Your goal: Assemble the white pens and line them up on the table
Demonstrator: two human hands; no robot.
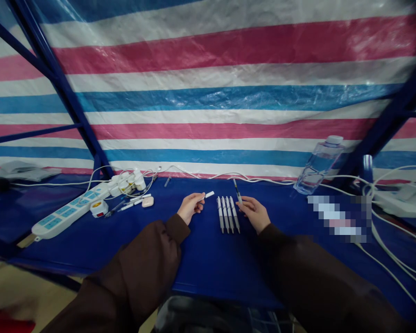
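view: head-worn | origin: above near edge of blue-covered table point(208, 268) | facing: forward, down | range: close to left hand point(192, 208), right hand point(254, 213)

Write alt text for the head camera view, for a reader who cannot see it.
The left hand holds a small white piece and the right hand holds a slim pen above a blue table cover. Four pens lie side by side between the hands, with a white power strip to the left and a striped tarpaulin behind.
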